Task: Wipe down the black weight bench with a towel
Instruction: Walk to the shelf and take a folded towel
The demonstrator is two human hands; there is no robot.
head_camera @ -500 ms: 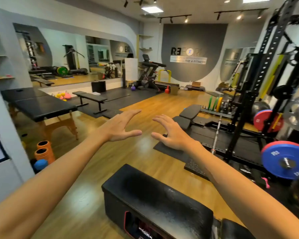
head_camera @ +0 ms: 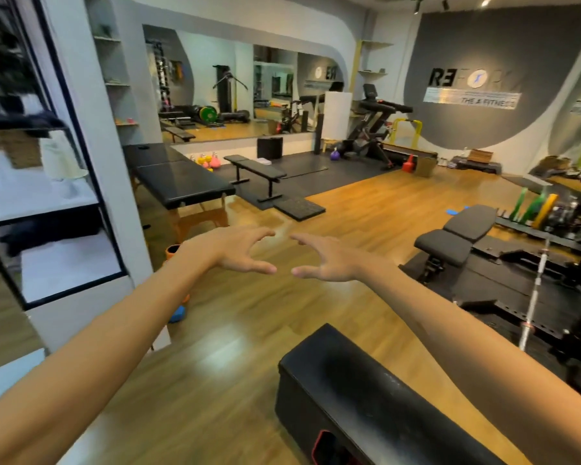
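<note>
Both my arms reach out over the wooden floor and hold nothing. My left hand [head_camera: 235, 251] and my right hand [head_camera: 329, 260] hover side by side with fingers spread and slightly curved, thumbs nearly touching. A flat black weight bench [head_camera: 249, 167] stands far ahead on the dark mat, with a small white folded thing [head_camera: 264, 160] lying on it, perhaps a towel. Another black bench with an adjustable back [head_camera: 457, 236] stands to the right, near the rack.
A black padded box [head_camera: 366, 397] sits close below my right arm. A black massage table [head_camera: 178, 182] stands at the left by the mirror wall. A barbell [head_camera: 534, 290] and plates lie at the right, with a treadmill [head_camera: 373, 129] at the back.
The view has swung to the left, showing the glass partition. My hands have come closer together and their fingers curve a little more.
</note>
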